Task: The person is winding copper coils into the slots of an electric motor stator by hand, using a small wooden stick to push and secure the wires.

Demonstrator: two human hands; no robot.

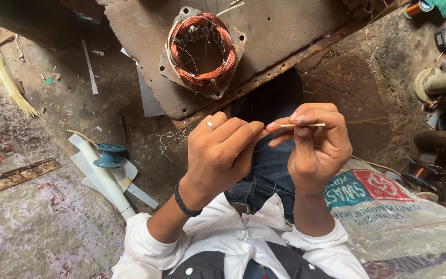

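Being pinched in the right hand (318,147), a thin pale sleeve (302,125) is met by the left hand (222,155), clenched at its near tip; careful threading is likely called for.

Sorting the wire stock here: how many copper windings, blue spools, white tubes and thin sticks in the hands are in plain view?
Copper winding: 1
Blue spool: 1
White tube: 1
Thin stick, pinched in the right hand: 1
Total: 4
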